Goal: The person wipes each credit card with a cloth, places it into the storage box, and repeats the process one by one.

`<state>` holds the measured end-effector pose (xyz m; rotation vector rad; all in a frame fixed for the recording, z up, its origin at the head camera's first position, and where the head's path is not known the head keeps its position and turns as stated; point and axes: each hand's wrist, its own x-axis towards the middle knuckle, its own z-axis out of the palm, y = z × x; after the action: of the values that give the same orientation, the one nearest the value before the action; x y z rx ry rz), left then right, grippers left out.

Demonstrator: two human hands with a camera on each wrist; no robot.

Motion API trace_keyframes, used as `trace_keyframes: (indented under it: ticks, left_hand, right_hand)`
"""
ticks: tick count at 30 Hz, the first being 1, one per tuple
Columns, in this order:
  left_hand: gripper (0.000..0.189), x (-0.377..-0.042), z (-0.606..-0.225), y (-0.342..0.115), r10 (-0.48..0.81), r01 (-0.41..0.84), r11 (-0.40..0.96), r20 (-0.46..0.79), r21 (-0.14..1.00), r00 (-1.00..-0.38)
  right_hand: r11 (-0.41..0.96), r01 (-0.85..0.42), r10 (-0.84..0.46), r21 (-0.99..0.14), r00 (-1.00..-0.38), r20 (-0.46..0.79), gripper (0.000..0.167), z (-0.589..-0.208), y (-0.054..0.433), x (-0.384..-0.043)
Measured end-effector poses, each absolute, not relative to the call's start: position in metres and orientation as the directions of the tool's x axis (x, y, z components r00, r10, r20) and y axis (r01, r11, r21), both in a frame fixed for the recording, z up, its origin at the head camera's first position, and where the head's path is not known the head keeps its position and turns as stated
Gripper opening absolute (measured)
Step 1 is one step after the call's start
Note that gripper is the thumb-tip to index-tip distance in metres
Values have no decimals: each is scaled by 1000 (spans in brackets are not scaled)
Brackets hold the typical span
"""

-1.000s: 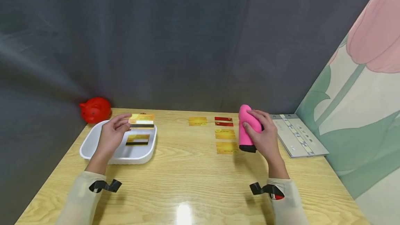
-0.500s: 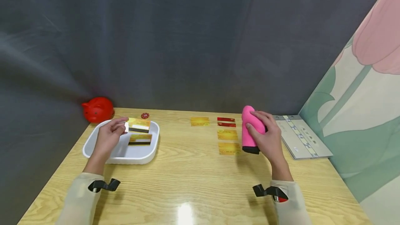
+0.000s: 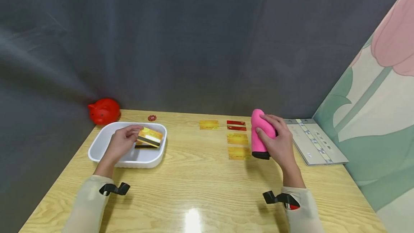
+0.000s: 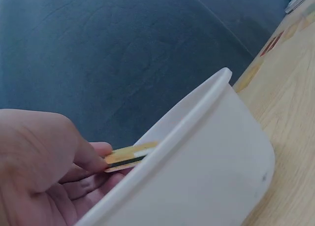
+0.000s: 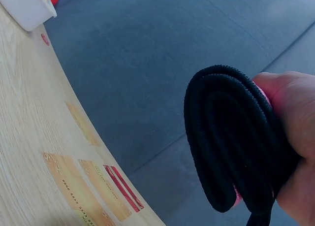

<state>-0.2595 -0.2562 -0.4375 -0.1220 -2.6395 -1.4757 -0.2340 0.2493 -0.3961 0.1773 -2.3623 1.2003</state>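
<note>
Left hand (image 3: 122,142) pinches card (image 3: 152,135) over tray (image 3: 145,164) by piggybank (image 3: 105,112); right hand (image 3: 279,138) grips pink roll (image 3: 258,137).

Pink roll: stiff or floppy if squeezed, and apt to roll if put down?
The pink roll is probably soft and bendable: its black end shows layers folded over each other. It may spring open if the right hand lets go, since no band shows around it. Its flattened end suggests it won't roll far.
</note>
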Motion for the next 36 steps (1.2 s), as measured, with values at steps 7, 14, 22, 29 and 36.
trace_keyframes:
  ticks: [7,14,22,29,36]
  left_hand:
    - [31,-267,-442,-257,96,111,610,66,784,-993]
    - [29,-267,-443,-256,113,78,651,5,755,-994]
    - [26,-267,-441,-256,92,94,719,39,689,-995]
    - [24,-266,-441,-260,60,104,764,91,637,-994]
    - [24,-260,-436,-265,45,118,815,141,567,-989]
  right_hand:
    - [604,-334,87,-724,-875,476,46,-396,247,-234]
    - [611,-336,84,-716,-873,481,46,-397,246,-234]
    - [621,-342,78,-705,-868,490,46,-399,246,-234]
    - [622,-323,81,-713,-879,469,46,-398,246,-234]
    - [606,-323,91,-727,-880,467,46,-399,249,-235]
